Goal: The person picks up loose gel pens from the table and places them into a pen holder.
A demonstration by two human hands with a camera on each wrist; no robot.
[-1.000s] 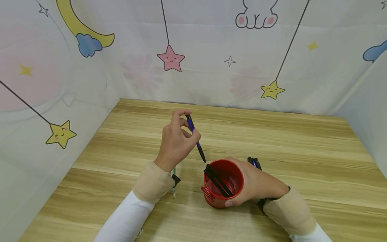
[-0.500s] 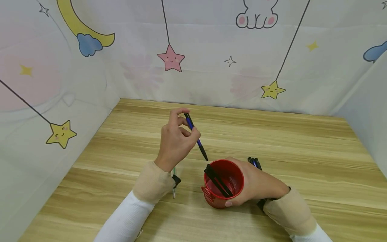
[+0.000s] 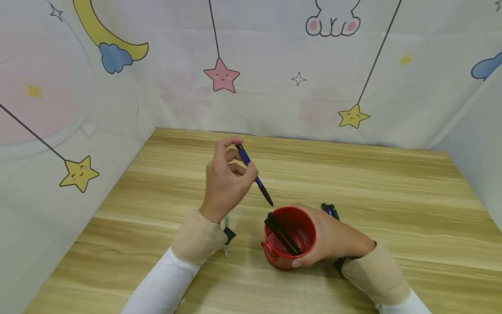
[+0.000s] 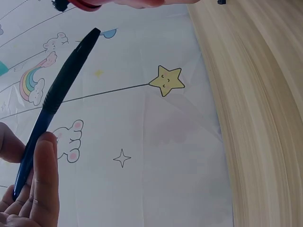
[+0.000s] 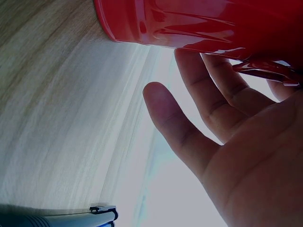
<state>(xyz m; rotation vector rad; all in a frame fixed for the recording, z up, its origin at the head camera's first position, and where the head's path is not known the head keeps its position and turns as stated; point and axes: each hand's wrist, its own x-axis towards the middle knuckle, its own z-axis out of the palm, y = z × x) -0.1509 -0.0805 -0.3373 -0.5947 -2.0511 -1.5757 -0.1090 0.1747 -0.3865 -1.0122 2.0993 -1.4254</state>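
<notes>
At the centre of the frame, the left hand (image 3: 227, 183) pinches a blue-and-black pen (image 3: 258, 181), a finger on its upper end and the dark tip slanting to the lower right. That tip sits apart from the red cup (image 3: 303, 224), just beyond the upper left of its rim. The right hand (image 3: 335, 237) curls round the cup's right side, braced well against tipping. The black pens (image 3: 278, 236) inside lean on the left rim, so the roomier way in is the right half of the mouth. Best to carry the tip over the rim, steepen the pen, then lower it gently.
</notes>
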